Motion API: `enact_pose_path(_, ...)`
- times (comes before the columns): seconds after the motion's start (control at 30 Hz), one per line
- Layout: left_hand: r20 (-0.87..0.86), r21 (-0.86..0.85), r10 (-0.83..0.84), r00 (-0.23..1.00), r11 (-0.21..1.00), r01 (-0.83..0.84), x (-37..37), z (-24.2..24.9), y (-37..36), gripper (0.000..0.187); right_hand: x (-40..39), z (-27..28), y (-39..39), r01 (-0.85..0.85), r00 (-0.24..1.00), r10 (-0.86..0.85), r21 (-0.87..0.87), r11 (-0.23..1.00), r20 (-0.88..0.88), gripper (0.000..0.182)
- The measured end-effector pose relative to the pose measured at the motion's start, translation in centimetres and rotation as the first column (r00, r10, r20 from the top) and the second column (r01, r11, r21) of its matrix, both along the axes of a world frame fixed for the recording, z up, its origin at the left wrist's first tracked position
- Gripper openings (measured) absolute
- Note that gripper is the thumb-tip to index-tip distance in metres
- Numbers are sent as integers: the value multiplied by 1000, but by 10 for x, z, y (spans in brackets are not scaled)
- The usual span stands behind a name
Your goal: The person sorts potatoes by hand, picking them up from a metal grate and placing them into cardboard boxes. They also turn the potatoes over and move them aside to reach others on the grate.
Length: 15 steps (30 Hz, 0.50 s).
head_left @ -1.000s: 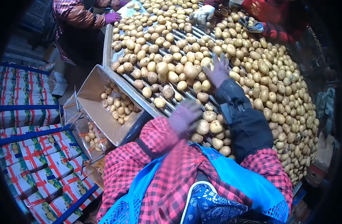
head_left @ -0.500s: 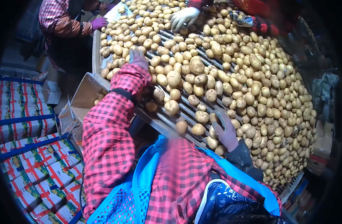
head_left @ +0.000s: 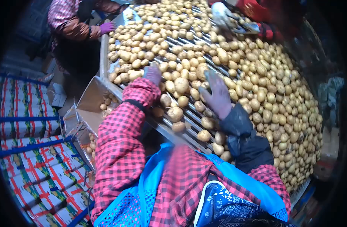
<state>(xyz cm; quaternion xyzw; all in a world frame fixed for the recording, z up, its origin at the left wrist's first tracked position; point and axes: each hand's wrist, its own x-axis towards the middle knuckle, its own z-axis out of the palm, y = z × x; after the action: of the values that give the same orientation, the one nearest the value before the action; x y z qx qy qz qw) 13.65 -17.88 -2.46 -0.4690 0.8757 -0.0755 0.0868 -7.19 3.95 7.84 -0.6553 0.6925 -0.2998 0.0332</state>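
Many potatoes (head_left: pixel 182 85) lie spread over a table with metal rollers (head_left: pixel 196 126). My left hand (head_left: pixel 153 74), in a purple glove with greyish fingertips, rests among the potatoes near the table's left edge, its fingers reaching forward. My right hand (head_left: pixel 218 95), gloved the same way, lies over potatoes in the middle of the rollers. Its thumb and fingers are apart, beside a large potato (head_left: pixel 202 71). No potato shows in the grip of either hand, though the undersides of both are hidden.
A large heap of potatoes (head_left: pixel 283 125) fills the right side. An open cardboard box (head_left: pixel 91 101) with potatoes stands by the left edge. Printed cartons (head_left: pixel 25 106) are stacked at left. Across the table are a co-worker's purple-gloved hand (head_left: pixel 107 27) and another's white-gloved hand (head_left: pixel 221 14).
My right hand has moved forward and slightly left, up the rollers. My left hand appears a little lower and further right. The white-gloved hand has shifted right, close to that co-worker's other hand.
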Motion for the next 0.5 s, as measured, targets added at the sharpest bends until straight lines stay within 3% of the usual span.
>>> enact_pose_path(0.03,32,-85,-52,998,995,55,1,2,5,25,-4,-12,-24,22,995,-25,-32,999,-98,56)
enact_pose_path(0.07,3,7,-101,995,995,101,4,-34,-16,25,-9,-22,-44,-9,994,18,89,996,-108,56)
enact_pose_path(0.1,-15,44,-73,997,996,73,1,-16,-13,28,-14,-33,-64,-52,991,76,204,978,-111,56)
enact_pose_path(0.17,-138,62,-4,990,998,12,0,5,0,37,-19,-57,-95,46,975,54,438,898,-214,56)
enact_pose_path(0.2,-211,65,44,977,997,-31,2,11,6,42,-22,-57,-91,-43,976,108,321,946,-188,56)
enact_pose_path(0.23,-288,58,91,953,995,-77,5,16,11,47,-65,-116,-98,-198,924,216,91,976,-314,60)
enact_pose_path(0.27,-392,53,133,911,991,-122,10,29,19,52,-41,-67,-90,-28,995,51,253,967,-86,64)
enact_pose_path(0.33,-652,-26,133,747,980,-197,42,65,53,63,-63,-85,-95,-30,990,65,260,965,-126,68)
enact_pose_path(0.37,-767,-89,88,635,966,-242,71,85,81,69,-72,-102,-100,-32,991,55,182,983,-120,59)
enact_pose_path(0.4,-845,-234,-72,531,941,-245,114,98,115,76,-72,-100,-100,-83,979,108,149,985,-172,58)
enact_pose_path(0.43,-890,-340,-174,422,870,-357,164,106,153,78,-72,-103,-102,-72,970,105,151,986,-221,58)
enact_pose_path(0.5,-913,-294,-19,408,725,-623,278,148,222,56,-80,-109,-106,-49,981,79,166,985,-180,59)
